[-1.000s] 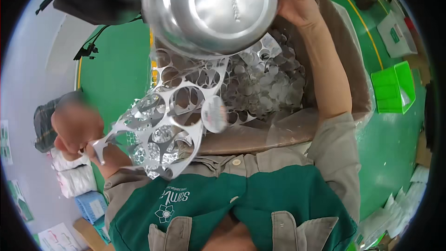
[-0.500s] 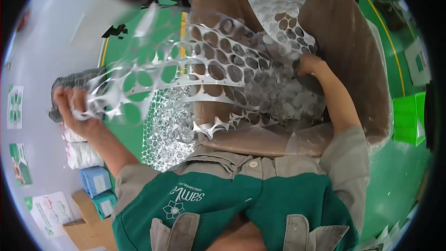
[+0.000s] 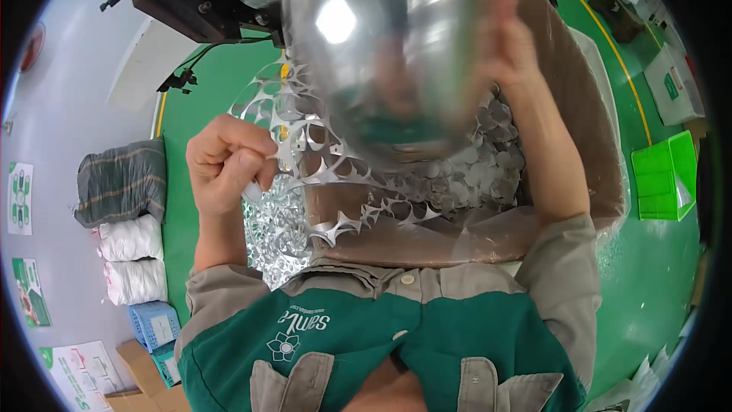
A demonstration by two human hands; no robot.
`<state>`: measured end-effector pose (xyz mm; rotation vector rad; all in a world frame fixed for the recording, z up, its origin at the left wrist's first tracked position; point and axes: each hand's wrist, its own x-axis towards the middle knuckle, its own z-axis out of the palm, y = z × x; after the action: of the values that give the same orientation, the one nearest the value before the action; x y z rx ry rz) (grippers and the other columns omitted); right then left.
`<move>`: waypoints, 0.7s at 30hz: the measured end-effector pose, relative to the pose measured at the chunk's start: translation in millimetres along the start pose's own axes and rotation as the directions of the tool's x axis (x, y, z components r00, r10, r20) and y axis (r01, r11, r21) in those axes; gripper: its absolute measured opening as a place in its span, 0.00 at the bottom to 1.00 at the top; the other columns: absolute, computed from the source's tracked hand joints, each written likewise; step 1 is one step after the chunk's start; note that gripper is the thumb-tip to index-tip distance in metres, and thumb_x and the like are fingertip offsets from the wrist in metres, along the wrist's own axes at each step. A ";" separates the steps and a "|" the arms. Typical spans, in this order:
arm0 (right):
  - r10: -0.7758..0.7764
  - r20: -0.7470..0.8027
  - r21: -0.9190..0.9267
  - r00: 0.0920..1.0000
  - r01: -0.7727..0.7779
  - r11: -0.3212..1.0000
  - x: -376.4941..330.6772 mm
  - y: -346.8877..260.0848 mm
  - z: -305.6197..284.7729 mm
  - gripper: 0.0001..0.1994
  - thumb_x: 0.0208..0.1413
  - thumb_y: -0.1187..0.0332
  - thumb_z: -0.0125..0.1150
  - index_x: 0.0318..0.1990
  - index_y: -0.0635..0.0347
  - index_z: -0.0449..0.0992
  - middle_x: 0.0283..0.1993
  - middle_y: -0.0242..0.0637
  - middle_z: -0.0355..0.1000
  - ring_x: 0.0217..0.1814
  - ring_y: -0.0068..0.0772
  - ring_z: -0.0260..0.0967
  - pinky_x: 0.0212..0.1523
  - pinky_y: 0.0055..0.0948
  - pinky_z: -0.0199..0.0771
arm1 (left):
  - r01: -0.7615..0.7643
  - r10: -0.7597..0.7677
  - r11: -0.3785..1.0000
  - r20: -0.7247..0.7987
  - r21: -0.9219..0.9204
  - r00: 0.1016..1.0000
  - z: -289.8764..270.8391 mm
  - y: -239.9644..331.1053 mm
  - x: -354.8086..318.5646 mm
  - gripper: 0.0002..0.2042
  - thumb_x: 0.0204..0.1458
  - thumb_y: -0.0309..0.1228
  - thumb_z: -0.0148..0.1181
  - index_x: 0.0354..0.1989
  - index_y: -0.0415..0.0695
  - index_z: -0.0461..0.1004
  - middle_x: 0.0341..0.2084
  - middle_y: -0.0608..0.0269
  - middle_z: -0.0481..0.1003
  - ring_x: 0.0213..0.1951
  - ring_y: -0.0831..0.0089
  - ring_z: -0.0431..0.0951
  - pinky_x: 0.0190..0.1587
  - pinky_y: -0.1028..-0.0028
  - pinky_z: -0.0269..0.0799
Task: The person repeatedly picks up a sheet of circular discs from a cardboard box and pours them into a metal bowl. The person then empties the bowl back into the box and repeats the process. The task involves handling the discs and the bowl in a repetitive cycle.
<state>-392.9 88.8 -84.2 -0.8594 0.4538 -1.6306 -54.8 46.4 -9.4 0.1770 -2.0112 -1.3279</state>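
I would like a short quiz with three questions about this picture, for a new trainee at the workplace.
1. True or false: the left hand pinches the perforated metal scrap sheet.
2. What does the right hand hold up, near the camera?
A. a shiny metal bowl
B. a blue basket
C. a white sack
3. Fill in: below the bowl, the cardboard box contains many round metal ____.

Key: 1 true. 2 A. 3 discs.
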 end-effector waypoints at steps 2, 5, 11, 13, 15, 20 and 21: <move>0.329 -0.016 -0.422 0.944 -0.305 0.854 8.9 42.4 -31.9 0.18 0.52 0.58 0.57 0.44 0.62 0.70 0.42 0.34 0.71 0.42 0.29 0.68 0.40 0.27 0.69 | -0.083 0.075 0.985 -0.058 -0.151 0.995 -4.6 3.9 -0.6 0.04 0.52 0.24 0.49 0.30 0.36 0.65 0.14 0.63 0.64 0.11 0.81 0.61 0.13 0.83 0.53; 0.264 -0.418 -0.843 0.869 -0.263 -0.468 -20.5 113.0 -109.5 0.24 0.42 0.60 0.63 0.45 0.66 0.70 0.44 0.52 0.70 0.46 0.48 0.69 0.45 0.36 0.68 | -0.281 0.189 0.857 -0.243 -0.433 0.952 -18.9 14.6 -2.0 0.02 0.53 0.23 0.46 0.31 0.39 0.60 0.11 0.68 0.58 0.11 0.82 0.57 0.12 0.83 0.49; 0.647 -0.495 -0.839 0.580 -0.125 -0.530 -25.7 53.8 -123.5 0.27 0.35 0.61 0.67 0.45 0.66 0.72 0.39 0.47 0.73 0.42 0.41 0.71 0.41 0.32 0.71 | -0.277 0.194 0.911 -0.276 -0.304 0.941 -47.9 35.7 -20.1 0.06 0.56 0.31 0.49 0.31 0.47 0.59 0.12 0.73 0.57 0.15 0.83 0.56 0.15 0.81 0.53; 0.527 -0.226 -0.973 0.819 -0.216 -0.081 -11.2 13.5 -87.1 0.24 0.39 0.61 0.65 0.45 0.65 0.72 0.39 0.42 0.73 0.44 0.35 0.71 0.41 0.29 0.71 | -0.287 0.208 0.894 -0.247 -0.344 0.946 -68.8 44.5 -22.9 0.08 0.55 0.31 0.49 0.26 0.47 0.60 0.11 0.72 0.58 0.15 0.81 0.58 0.16 0.82 0.58; 0.266 0.079 -0.868 0.961 -0.065 0.493 6.1 -14.8 -58.0 0.19 0.45 0.62 0.63 0.44 0.63 0.72 0.39 0.38 0.73 0.42 0.31 0.71 0.41 0.30 0.71 | -0.283 0.228 0.869 -0.178 -0.407 0.957 -88.6 68.5 -29.7 0.10 0.55 0.30 0.47 0.23 0.46 0.59 0.11 0.71 0.59 0.15 0.81 0.60 0.16 0.81 0.60; 0.045 0.230 0.276 0.972 -0.109 0.955 7.5 19.0 -43.4 0.18 0.55 0.61 0.55 0.51 0.59 0.66 0.45 0.37 0.70 0.44 0.30 0.70 0.44 0.33 0.73 | -0.326 0.219 0.878 -0.311 -0.351 0.925 -119.6 99.7 -38.5 0.09 0.54 0.30 0.46 0.23 0.44 0.62 0.14 0.70 0.63 0.18 0.80 0.63 0.19 0.80 0.62; 0.194 0.270 0.150 0.943 -0.241 0.959 8.0 41.9 -46.5 0.20 0.54 0.60 0.55 0.52 0.59 0.65 0.46 0.39 0.70 0.45 0.31 0.69 0.45 0.33 0.72 | -0.318 0.209 0.907 -0.362 -0.275 0.908 -137.4 108.5 -42.5 0.08 0.54 0.31 0.47 0.24 0.44 0.63 0.15 0.70 0.63 0.18 0.81 0.63 0.19 0.80 0.62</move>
<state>-399.6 63.6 -141.6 -0.8346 0.2084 -1.3139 90.1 13.4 92.4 -0.0358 -1.4542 -1.3351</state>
